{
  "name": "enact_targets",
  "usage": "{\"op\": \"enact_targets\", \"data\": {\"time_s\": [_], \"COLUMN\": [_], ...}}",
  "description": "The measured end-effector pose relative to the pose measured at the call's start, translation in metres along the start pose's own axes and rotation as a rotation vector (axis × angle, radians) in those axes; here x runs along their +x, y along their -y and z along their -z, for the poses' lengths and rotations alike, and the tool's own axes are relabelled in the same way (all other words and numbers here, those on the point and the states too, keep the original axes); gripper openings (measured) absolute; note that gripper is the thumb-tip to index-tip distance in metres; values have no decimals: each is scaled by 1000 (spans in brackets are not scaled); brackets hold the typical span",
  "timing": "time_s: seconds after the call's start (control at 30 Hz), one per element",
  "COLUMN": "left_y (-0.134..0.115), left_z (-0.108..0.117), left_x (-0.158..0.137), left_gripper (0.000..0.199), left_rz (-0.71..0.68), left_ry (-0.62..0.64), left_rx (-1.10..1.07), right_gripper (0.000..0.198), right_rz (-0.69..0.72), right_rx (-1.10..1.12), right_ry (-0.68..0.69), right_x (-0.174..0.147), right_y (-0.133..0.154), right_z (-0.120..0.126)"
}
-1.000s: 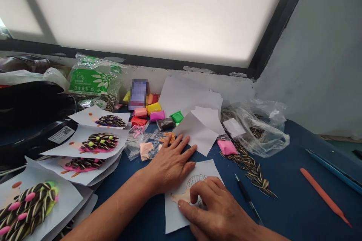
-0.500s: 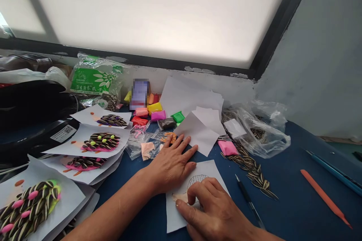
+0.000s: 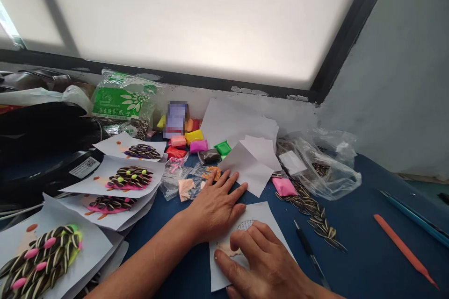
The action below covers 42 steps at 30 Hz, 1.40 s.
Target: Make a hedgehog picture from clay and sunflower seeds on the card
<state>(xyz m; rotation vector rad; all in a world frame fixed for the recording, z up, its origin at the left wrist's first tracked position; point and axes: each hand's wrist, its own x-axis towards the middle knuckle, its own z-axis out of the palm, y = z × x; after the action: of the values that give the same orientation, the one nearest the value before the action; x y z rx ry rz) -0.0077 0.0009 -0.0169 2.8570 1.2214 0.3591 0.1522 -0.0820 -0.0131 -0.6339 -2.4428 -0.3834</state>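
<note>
A white sheet with a drawing (image 3: pixel 218 273) lies before me; it shows a rounded shape with a scale pattern. Peach modelling clay (image 3: pixel 228 248) is spread thin over part of this drawing. My right hand (image 3: pixel 263 259) bends over the sheet, fingers curled, with thumb and index finger at the clay's edges. The palm hides much of the drawing. My left hand (image 3: pixel 217 203) rests flat with fingers spread, its fingertips by a blank paper sheet (image 3: pixel 247 168) and its heel near the drawing's upper left edge. It holds nothing.
Finished sunflower-seed hedgehog pictures (image 3: pixel 131 190) are stacked at left. Colourful clay packets (image 3: pixel 196 146) and an opened peach clay packet (image 3: pixel 185 188) lie behind my left hand. At right are loose sunflower seeds (image 3: pixel 321 217), a pen (image 3: pixel 310 252), an orange clay tool (image 3: pixel 403 247) and a plastic bag (image 3: pixel 336 184).
The whole view has shifted slightly. My right thumb and index finger have moved a little over the peach clay, which shows as a wider patch. My left hand stays flat.
</note>
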Motion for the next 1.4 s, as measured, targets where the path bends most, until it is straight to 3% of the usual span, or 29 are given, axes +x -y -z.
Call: {"op": "enact_targets", "data": {"time_s": [0.5, 0.97, 1.17, 1.4], "left_y": [-2, -2, -1, -1], "left_z": [3, 4, 2, 2], "left_x": [0, 1, 1, 1], "left_gripper": [53, 52, 52, 53], "left_rz": [7, 2, -1, 6], "left_ry": [13, 15, 1, 26], "left_rx": [-32, -31, -16, -24], "right_gripper": [55, 43, 47, 29], "right_rz": [-18, -49, -61, -76], "right_rx": [-9, 28, 55, 0], "right_ry": [-4, 60, -6, -56], "right_x": [-4, -6, -3, -4], "right_y": [1, -3, -1, 0], "right_z": [-10, -5, -7, 3]}}
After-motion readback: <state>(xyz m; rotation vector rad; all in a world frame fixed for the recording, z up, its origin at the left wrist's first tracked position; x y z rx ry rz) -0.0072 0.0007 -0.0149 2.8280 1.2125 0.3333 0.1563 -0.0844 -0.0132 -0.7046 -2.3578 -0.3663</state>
